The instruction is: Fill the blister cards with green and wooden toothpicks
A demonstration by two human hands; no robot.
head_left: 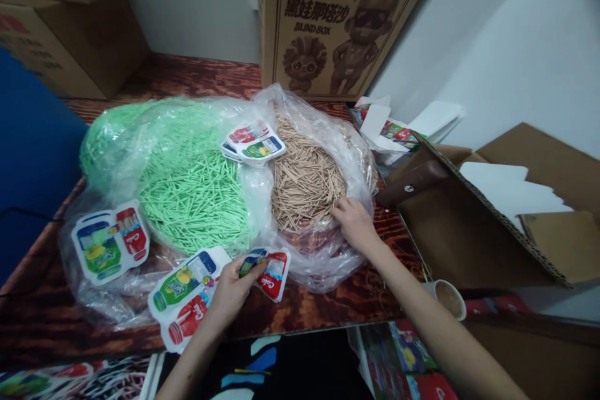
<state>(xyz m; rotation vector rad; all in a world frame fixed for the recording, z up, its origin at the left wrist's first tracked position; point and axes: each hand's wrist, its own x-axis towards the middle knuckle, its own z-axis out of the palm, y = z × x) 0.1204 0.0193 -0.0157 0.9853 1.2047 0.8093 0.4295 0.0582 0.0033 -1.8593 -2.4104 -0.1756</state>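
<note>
My left hand is closed on a printed card with a red cola picture, held over the front of the table. Beneath that wrist lies a stack of similar cards showing green and red drinks. My right hand has its fingers drawn together at the right edge of a pile of thin brown sticks in a clear plastic bag. Whether a stick is between the fingertips is too small to see. Left of it, light green sticks fill another bag.
More cards lie at the left and on top between the bags. A printed carton stands behind. At the right are an open cardboard box, a brown cylinder and a paper cup.
</note>
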